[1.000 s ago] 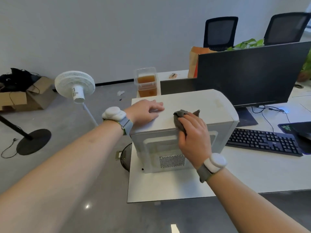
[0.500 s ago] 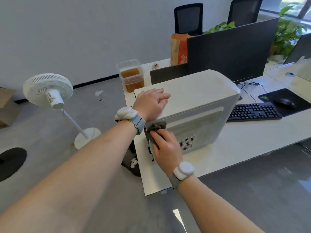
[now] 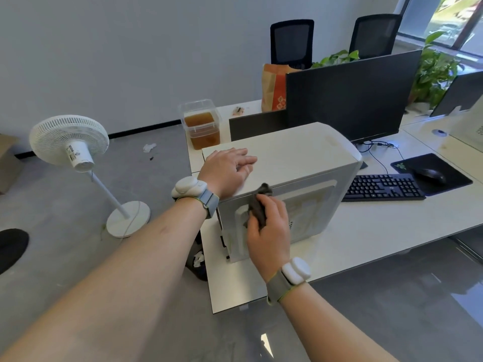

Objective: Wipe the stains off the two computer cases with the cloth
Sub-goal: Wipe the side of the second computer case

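Observation:
A white computer case stands on the white desk near its left end. My left hand lies flat on the case's top, fingers spread, holding nothing. My right hand presses a dark grey cloth against the case's near side panel, close to its upper left corner. Faint yellowish marks show on that panel to the right of the cloth. Part of a second white case shows at the far right edge.
A black monitor stands behind the case, with a keyboard, mouse and mouse pad to the right. A clear tub of brown liquid sits at the desk's back left. A white fan stands on the floor.
My right hand and the cloth went from the case's top edge down to its side panel, then a little right along it. The left hand stayed on top. The view shifted.

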Tool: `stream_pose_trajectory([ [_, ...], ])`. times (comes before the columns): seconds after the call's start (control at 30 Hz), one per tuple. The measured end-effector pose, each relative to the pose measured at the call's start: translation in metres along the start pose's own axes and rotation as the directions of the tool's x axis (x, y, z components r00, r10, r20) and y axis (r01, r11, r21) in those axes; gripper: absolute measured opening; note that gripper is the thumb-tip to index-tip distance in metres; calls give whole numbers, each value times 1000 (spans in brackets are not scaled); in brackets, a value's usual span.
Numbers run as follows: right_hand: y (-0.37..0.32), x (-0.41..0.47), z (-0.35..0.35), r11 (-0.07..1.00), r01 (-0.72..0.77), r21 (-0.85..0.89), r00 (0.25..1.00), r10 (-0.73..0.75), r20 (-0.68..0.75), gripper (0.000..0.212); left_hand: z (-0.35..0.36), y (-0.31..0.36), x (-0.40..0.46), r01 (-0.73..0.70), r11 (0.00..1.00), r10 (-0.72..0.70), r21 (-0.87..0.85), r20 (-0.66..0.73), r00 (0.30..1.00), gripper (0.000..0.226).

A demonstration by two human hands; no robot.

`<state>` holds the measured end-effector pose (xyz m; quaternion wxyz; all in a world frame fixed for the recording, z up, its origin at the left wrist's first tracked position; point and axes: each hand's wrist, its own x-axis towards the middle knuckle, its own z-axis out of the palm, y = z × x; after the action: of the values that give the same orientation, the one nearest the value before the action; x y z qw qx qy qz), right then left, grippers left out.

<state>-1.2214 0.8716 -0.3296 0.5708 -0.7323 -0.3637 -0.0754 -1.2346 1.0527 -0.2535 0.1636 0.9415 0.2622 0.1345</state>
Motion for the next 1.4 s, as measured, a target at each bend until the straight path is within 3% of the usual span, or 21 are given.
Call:
stream_pose_trajectory([
  [0.1, 19, 4, -2, 966, 210, -149, 970, -187, 156, 40, 1, -1, 0, -7, 1000, 7, 0, 0, 1000, 38],
  [0.17, 33, 13, -12, 954, 246, -171, 962, -219, 161, 39, 1, -1, 1, -6, 1000, 6, 6, 4, 1000, 38],
  [0.2, 38, 20, -18, 972, 176, -157, 981, -160, 106, 36, 1, -2, 1, -8, 1000, 7, 10, 10, 1000, 38],
  [0.27, 43, 37, -30, 990, -95, -104, 995, 93, -30, 31, 2, -2, 1, -15, 1000, 14, 21, 14, 1000, 39],
  [0.33, 42, 48, -33, 941, -335, -38, 937, 329, -121, 29, 2, -1, 1, -18, 999, 18, 32, 9, 1000, 39],
  [0.37, 38, 48, -29, 925, -380, -22, 916, 372, -147, 28, 1, 0, 1, -13, 999, 13, 32, 11, 1000, 38],
  [0.43, 23, 36, -17, 945, -327, -16, 937, 322, -135, 27, 0, 1, 1, -1, 1000, 0, 30, 19, 1000, 37],
  [0.5, 10, 15, -6, 986, -165, -38, 986, 166, 29, 28, 0, 3, 2, 2, 999, -4, 32, 36, 999, 37],
  [0.57, 2, 4, 2, 997, -68, -28, 971, 72, 229, 31, -3, 1, 0, 13, 1000, -14, 26, 47, 999, 37],
  [0.6, 3, 7, -4, 998, -68, -18, 965, 70, 253, 32, -4, 7, 1, 13, 1000, -14, 20, 61, 998, 37],
  [0.67, 6, 19, -20, 987, -157, 41, 973, 148, 175, 30, -11, 16, 5, 51, 999, -51, 3, 77, 996, 37],
  [0.73, 18, 40, -43, 917, -360, 172, 932, 363, 11, 28, -14, 26, 11, 120, 993, -121, 20, 61, 991, 39],
  [0.8, 41, 67, -78, 776, -529, 344, 790, 598, -133, 26, -4, 44, 17, 177, 981, -174, 77, -51, 983, 36],
  [0.87, 61, 84, -96, 673, -583, 455, 687, 707, -166, 26, 7, 51, 13, 199, 963, -174, 180, -146, 974, 25],
  [0.93, 75, 91, -99, 663, -617, 423, 679, 720, -139, 32, 15, 54, 12, 172, 948, -133, 269, -154, 979, 19],
  [1.1, 88, 72, -80, 787, -607, 106, 791, 612, -13, 40, 17, 52, 15, 149, 946, -103, 289, -168, 980, 13],
  [1.17, 95, 59, -84, 752, -634, 180, 772, 630, 85, 37, 18, 52, 15, 147, 946, -101, 289, -168, 981, 15],
  [1.3, 108, 67, -103, 548, -675, 495, 620, 784, -23, 30, 18, 50, 15, 159, 948, -113, 276, -175, 978, 16],
  [1.4, 97, 80, -93, 542, -650, 533, 639, 769, -3, 25, 19, 51, 15, 164, 946, -117, 280, -177, 977, 15],
])
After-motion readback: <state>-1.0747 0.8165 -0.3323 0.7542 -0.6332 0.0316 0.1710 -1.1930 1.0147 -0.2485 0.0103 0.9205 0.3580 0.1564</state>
